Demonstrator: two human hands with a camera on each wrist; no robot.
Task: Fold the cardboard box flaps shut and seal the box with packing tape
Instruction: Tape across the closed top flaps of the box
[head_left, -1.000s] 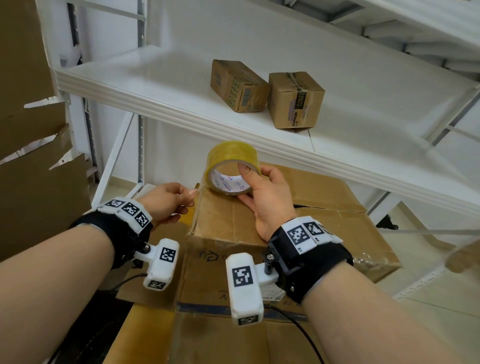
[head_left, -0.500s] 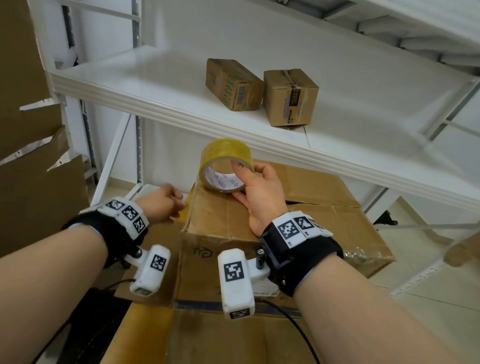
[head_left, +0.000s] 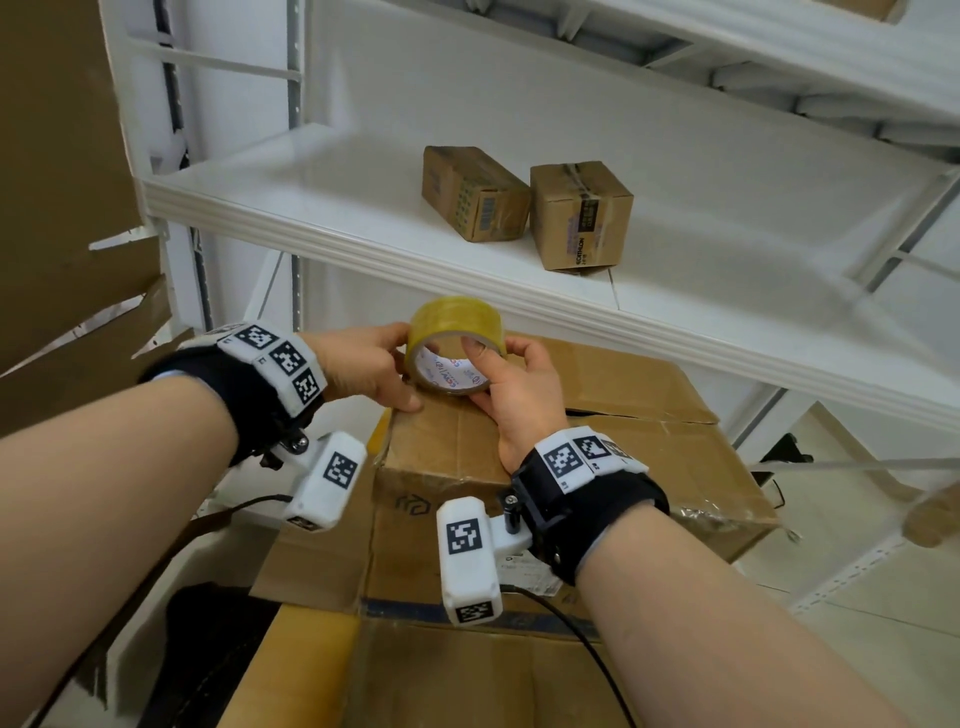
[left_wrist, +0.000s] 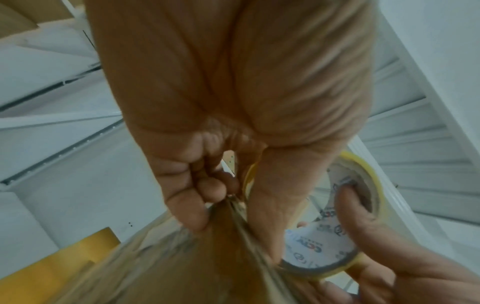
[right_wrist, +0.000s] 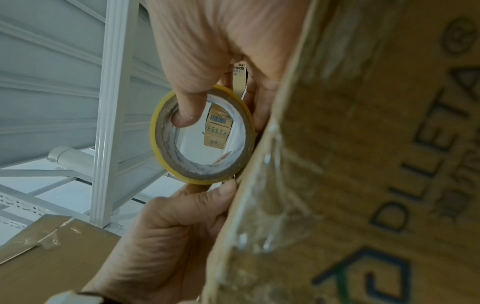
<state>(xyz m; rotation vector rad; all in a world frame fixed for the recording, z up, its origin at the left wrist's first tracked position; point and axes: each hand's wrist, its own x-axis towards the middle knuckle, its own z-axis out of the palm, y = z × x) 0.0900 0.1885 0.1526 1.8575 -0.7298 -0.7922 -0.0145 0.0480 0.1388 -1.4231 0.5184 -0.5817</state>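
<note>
A yellowish roll of packing tape (head_left: 456, 340) stands on edge on the front left corner of a large brown cardboard box (head_left: 597, 431) whose top flaps lie folded down. My right hand (head_left: 519, 389) grips the roll, thumb inside the printed core and fingers behind it. My left hand (head_left: 363, 364) holds the roll's left side, its thumb low at the box corner. In the left wrist view the roll (left_wrist: 337, 226) shows past my curled left fingers. The right wrist view shows the roll (right_wrist: 166, 144) against the box wall (right_wrist: 363, 164), with my left hand (right_wrist: 176, 226) under it.
A white metal shelf (head_left: 363, 244) runs just above the box, carrying two small taped cartons (head_left: 475, 192) (head_left: 579, 215). Tall brown cardboard (head_left: 52, 208) stands at the left. More cardboard, some yellow (head_left: 311, 670), lies below the box. A shelf post (right_wrist: 109, 102) is close by.
My left hand has moved up and right from the box's left side onto the tape roll. The right hand keeps its grip on the roll at the box corner.
</note>
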